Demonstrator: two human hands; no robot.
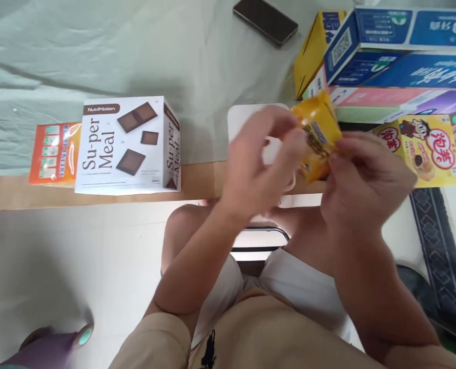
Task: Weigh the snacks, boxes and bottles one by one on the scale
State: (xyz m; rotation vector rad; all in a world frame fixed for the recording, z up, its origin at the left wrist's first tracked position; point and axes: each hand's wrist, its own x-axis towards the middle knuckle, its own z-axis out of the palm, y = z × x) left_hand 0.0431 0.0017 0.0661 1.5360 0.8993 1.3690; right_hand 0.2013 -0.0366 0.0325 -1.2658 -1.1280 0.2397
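Note:
A small shiny yellow snack packet [319, 137] is held up in front of my chest, tilted, with dark blue print on it. My right hand [370, 179] pinches its right edge between thumb and fingers. At the packet's left edge is my left hand [264, 159], its fingers curled and closed on that side, slightly blurred. Beneath my left hand lies a white tray [237, 115], mostly covered by the hand, so its contents are hard to make out.
A white Su-per Meal box [122, 146] stands on the left, with an orange box [55, 154] beside it. A black phone [265, 21] lies at the back. On the right are stacked blue boxes [389, 66], a yellow box [316, 56] and a yellow snack box [430, 148].

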